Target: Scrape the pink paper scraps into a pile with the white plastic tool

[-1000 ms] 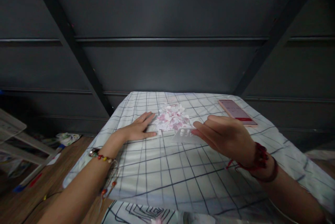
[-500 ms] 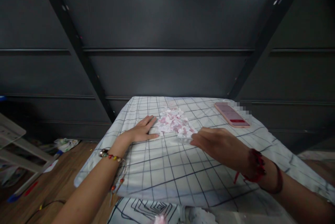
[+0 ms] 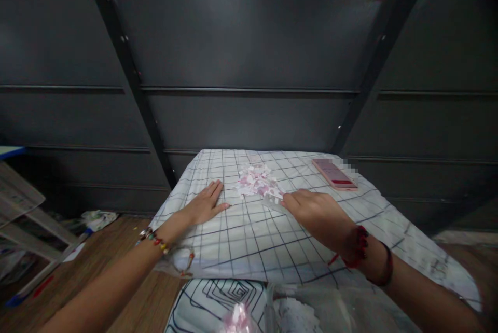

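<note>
A loose heap of small white and pink paper-like pieces (image 3: 254, 180) lies on the white checked cloth (image 3: 241, 234). To its left, my left hand (image 3: 205, 203) rests flat on the cloth, fingers stretched out and holding nothing. My right hand (image 3: 311, 211) is closed around one end of a clear plastic strip (image 3: 273, 203). The strip's other end reaches the near right edge of the heap, with a few pieces close against it. Whether it is stiff or soft I cannot tell.
A pink-edged phone (image 3: 334, 175) lies at the back right of the cloth. Close to me are a clear plastic box (image 3: 330, 304) with pale pieces inside and a pink bundle (image 3: 239, 320). Dark panels (image 3: 249, 120) stand behind; a pale frame (image 3: 29, 213) is at left.
My left hand has drawn back from the heap to the left. My right hand still grips the clear strip by the heap. The view has shifted, showing more of the box.
</note>
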Demonstrator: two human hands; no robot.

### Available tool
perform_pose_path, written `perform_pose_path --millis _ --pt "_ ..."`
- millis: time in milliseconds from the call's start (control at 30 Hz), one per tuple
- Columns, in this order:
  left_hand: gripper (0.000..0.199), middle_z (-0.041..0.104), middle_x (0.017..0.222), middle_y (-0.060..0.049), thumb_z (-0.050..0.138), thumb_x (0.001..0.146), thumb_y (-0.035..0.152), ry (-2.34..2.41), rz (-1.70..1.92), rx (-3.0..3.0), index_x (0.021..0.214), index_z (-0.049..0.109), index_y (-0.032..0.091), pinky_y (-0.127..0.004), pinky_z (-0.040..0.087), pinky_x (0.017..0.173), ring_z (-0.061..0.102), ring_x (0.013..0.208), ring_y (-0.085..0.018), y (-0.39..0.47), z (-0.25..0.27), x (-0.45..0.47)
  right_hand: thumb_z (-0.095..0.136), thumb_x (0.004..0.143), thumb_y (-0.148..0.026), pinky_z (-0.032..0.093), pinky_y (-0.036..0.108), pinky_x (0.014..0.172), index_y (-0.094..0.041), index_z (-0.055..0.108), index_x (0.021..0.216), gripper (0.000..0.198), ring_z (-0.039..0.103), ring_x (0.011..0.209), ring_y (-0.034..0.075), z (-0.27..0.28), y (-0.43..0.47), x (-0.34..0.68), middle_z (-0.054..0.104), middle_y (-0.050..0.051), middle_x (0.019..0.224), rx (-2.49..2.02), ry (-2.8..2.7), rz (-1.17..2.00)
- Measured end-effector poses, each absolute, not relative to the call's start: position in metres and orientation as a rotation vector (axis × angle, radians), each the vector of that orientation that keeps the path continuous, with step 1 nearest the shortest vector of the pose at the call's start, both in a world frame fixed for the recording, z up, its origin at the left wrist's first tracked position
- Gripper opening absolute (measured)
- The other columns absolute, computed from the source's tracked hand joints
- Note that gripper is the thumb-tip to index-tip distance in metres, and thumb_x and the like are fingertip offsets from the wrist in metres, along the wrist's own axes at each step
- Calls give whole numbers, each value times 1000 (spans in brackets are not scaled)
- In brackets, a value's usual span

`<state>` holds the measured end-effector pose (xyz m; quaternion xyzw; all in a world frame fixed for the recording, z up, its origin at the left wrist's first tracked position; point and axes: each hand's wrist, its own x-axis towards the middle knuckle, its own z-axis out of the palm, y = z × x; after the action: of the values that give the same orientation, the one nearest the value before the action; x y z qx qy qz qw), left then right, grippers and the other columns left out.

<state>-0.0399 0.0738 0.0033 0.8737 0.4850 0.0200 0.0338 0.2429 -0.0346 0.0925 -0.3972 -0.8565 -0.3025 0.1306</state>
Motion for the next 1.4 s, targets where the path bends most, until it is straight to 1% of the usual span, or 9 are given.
perform_pose_path --millis 167,333,433,567,800,967,1133,1267,1400 --pt "71 20 143 -17 21 90 57 1530 43 2729 138 26 5 -41 18 105 18 131 -29 33 4 -73 45 78 -6 26 27 48 -16 54 69 17 54 55 13 90 -42 237 61 3 59 -1270 -2525 -804" --pt "64 28 141 -11 26 91 56 1544 237 2787 135 36 11 -42 21 105 24 130 -27 16 -3 -89 48 77 -4 27 27 47 -15 55 72 14 57 60 15 99 -52 203 63 4 66 -1293 -2639 -612" --pt "60 35 138 -11 28 91 53 1551 350 2804 132 42 11 -40 24 105 29 128 -25 13 -7 -91 47 81 -9 28 26 47 -15 55 73 13 58 61 15 104 -54 185 64 5 68 -1276 -2685 -541" --pt "56 41 135 -11 29 92 49 1571 439 2773 128 46 10 -39 27 104 33 126 -24 9 -6 -90 43 86 -15 29 26 50 -15 56 77 16 58 63 15 110 -46 177 65 5 71 -1235 -2658 -581" --pt "48 44 132 -11 35 91 41 1573 491 2751 126 49 10 -38 29 103 36 124 -24 8 -5 -90 39 89 -28 28 26 51 -15 57 73 27 52 61 13 104 -12 181 61 3 64 -874 -2700 -656" --pt "46 47 130 -10 37 90 39 1564 539 2748 124 51 12 -36 29 103 39 122 -22 8 -6 -90 30 92 -29 28 24 50 -16 55 67 38 45 56 10 90 -12 192 54 1 58 -553 -2632 -666" --pt "46 48 129 -11 36 90 38 1559 566 2745 123 52 10 -37 31 103 41 121 -23 7 -5 -89 32 92 -27 26 24 48 -17 53 62 37 41 51 9 93 -27 207 50 -1 54 -449 -2601 -664" --pt "46 49 128 -11 37 90 38 1566 562 2732 122 52 10 -37 31 102 41 121 -23 5 -3 -87 34 91 -25 28 25 50 -17 53 64 34 45 53 11 101 -35 216 53 0 55 -582 -2545 -738" --pt "46 49 128 -11 35 90 37 1582 534 2737 122 52 10 -36 31 102 42 120 -23 5 -1 -86 38 89 -20 29 26 51 -16 55 69 26 52 55 13 103 -44 220 59 3 59 -1042 -2521 -778"
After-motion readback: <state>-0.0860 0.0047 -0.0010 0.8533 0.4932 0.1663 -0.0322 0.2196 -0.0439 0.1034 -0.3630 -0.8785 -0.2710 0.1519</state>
